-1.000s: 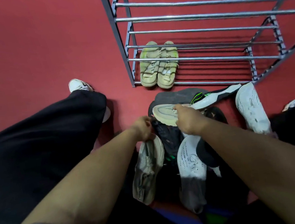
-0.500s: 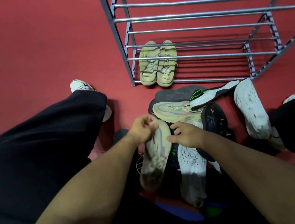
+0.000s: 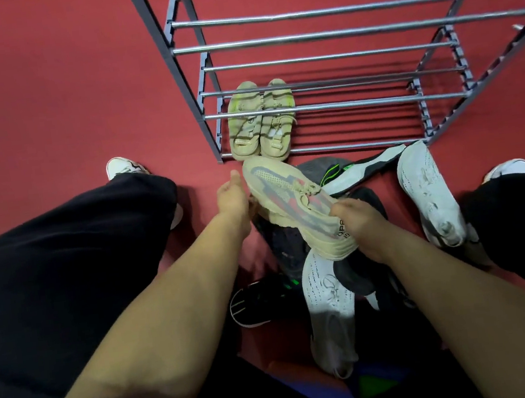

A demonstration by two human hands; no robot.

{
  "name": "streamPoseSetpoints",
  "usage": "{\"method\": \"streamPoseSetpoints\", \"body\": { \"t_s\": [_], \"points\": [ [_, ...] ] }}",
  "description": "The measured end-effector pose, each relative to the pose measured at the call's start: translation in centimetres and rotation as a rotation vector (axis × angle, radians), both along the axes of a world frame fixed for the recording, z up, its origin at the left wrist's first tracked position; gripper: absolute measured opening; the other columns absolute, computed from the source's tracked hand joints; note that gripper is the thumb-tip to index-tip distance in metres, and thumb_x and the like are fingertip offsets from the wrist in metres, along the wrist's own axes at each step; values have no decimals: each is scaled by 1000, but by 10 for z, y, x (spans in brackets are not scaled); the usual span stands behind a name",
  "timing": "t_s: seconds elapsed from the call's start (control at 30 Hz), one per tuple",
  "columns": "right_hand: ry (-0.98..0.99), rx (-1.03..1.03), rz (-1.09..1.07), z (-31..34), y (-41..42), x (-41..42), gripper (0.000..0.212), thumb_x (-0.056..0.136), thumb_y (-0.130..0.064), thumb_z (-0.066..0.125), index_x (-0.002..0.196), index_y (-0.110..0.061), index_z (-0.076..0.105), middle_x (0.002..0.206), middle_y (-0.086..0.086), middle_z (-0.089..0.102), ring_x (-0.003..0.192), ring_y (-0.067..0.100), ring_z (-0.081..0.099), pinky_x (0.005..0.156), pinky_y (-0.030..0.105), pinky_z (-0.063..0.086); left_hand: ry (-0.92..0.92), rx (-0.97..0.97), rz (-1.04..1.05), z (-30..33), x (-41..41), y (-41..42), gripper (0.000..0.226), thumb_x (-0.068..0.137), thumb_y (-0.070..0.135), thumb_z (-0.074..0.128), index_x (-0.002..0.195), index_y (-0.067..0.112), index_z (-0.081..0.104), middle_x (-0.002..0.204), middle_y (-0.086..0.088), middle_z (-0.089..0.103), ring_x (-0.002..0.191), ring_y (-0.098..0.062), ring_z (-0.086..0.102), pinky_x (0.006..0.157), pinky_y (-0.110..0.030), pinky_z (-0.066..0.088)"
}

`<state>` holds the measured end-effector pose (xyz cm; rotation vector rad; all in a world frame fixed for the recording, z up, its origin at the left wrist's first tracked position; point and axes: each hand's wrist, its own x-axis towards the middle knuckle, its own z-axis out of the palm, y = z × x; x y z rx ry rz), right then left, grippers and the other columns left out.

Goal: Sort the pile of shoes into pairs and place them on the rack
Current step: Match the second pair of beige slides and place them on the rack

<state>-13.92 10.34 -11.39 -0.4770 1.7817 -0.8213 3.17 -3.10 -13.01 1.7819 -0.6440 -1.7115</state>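
Note:
Both hands hold a beige sneaker [image 3: 291, 200] with grey and red stripes just above the shoe pile, its toe pointing at the rack. My left hand [image 3: 233, 199] supports it near the toe, thumb up and fingers hidden beneath. My right hand [image 3: 354, 220] grips its heel. Layered beige soles show at the heel, so a second matching sneaker may lie under it; I cannot tell. The grey metal rack [image 3: 309, 106] stands ahead, with a pair of beige-green sandals [image 3: 261, 119] on its bottom shelf at the left.
Below the hands lie a white shoe [image 3: 329, 306], black shoes [image 3: 285, 249] and a black striped shoe [image 3: 251, 306]. A black, white and green shoe [image 3: 361, 170] and another white shoe [image 3: 429, 191] lie to the right. Black-trousered legs [image 3: 65, 272] flank the pile on red floor.
The beige sneaker rose from the pile and swung toward the rack. My right hand shifted from the pile to its heel, and my left hand moved forward to its toe end.

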Motion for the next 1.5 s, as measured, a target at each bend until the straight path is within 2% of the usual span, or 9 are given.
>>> {"method": "streamPoseSetpoints", "body": {
  "t_s": [0.13, 0.27, 0.47, 0.63, 0.87, 1.0, 1.1, 1.23, 1.5],
  "points": [
    [-126, -19, -225, -8, 3, -6, 31, 72, -32, 61, 88, -6, 67, 91, 14, 71, 82, 30, 66, 74, 42, 52, -205, 243, -76, -26, -7, 18, 48, 88, 50, 55, 114, 10, 53, 83, -6, 57, 62, -21, 54, 59, -30, 51],
    [-232, 2, -319, -6, 12, -13, 16, 93, -18, 52, 99, -14, 65, 97, 8, 73, 85, 25, 70, 76, 43, 57, -52, 306, -219, -41, -17, 33, 51, 92, 43, 57, 128, 7, 56, 104, -9, 65, 91, -25, 64, 77, -33, 51],
    [-252, 61, -269, -9, 14, -19, 31, 89, -20, 51, 113, -6, 66, 110, 15, 72, 92, 29, 71, 69, 41, 60, -50, 136, -200, -37, -32, 30, 18, 90, 13, 59, 103, 1, 61, 78, -8, 66, 68, -20, 63, 61, -31, 51],
    [-279, 20, -359, -10, 17, -25, 28, 88, -23, 52, 106, -11, 70, 103, 12, 74, 89, 29, 71, 75, 46, 59, -167, -184, -84, -19, -31, 15, 17, 75, 24, 48, 87, 13, 46, 78, -11, 58, 72, -28, 59, 63, -42, 52],
    [-266, 11, -454, -22, 19, -24, 40, 72, -35, 65, 101, -10, 76, 101, 14, 76, 92, 34, 73, 86, 53, 57, -540, -544, 138, 50, 18, -21, 26, 95, 22, 38, 107, 7, 56, 92, -4, 57, 81, -18, 48, 67, -27, 33],
    [-122, 25, -363, -27, 9, -19, 41, 64, -37, 60, 89, -9, 75, 96, 17, 75, 91, 38, 71, 84, 56, 57, -274, -370, -162, 52, 11, -24, 17, 93, 22, 41, 79, 16, 49, 71, -5, 48, 61, -17, 44, 52, -29, 37],
    [2, 11, -220, -19, 7, -15, 25, 63, -33, 58, 75, -16, 73, 82, 8, 71, 87, 32, 68, 80, 42, 54, -70, -190, -202, 33, -4, 5, 46, 87, 39, 59, 119, 6, 52, 100, -11, 65, 78, -22, 61, 68, -38, 51],
    [155, -1, -33, -14, 10, -9, 20, 82, -31, 68, 89, -14, 71, 90, 3, 68, 92, 23, 63, 83, 36, 49, -223, 109, -407, 12, -17, 54, 53, 96, 44, 46, 126, 1, 53, 117, -14, 65, 101, -30, 64, 80, -37, 51],
    [77, -10, -124, -22, 7, -5, 27, 82, -39, 67, 88, -13, 74, 102, 15, 73, 99, 32, 67, 92, 43, 53, 222, 605, -296, 6, 15, 74, 54, 86, 59, 46, 84, 7, 57, 78, -9, 63, 77, -26, 58, 74, -38, 49]
  ]
}}
